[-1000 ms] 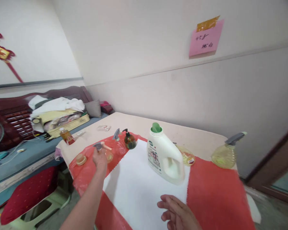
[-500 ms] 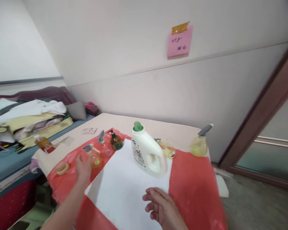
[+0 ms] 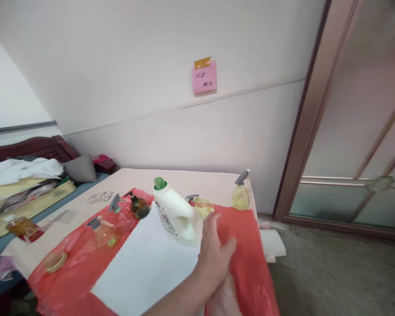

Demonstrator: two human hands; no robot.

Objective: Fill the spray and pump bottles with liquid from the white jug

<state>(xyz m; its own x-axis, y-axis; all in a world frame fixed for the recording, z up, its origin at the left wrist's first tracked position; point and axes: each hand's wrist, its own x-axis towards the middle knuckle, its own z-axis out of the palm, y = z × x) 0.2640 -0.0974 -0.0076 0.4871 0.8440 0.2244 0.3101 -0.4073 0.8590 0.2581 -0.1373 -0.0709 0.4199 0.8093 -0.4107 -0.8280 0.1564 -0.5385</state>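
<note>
On a white rectangular cloth [image 3: 141, 267] stood a white plastic jug [image 3: 171, 210]; a clear yellow spray bottle [image 3: 203, 204] lay behind. The left hand [image 3: 214, 246], thumb and fingers apart, hung near both. The right hand [image 3: 224, 295] was mostly hidden beneath, its grip impossible to tell.

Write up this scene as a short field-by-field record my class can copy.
Left hand: open, nothing visibly held, in front of the other
Right hand: mostly hidden, grip unclear
Beside left hand: white jug, standing, green spout in its mouth; contact unclear
Surface: red covering, white sheet on it
Far right: yellow spray bottle, standing
Wall: taped pink note
</note>
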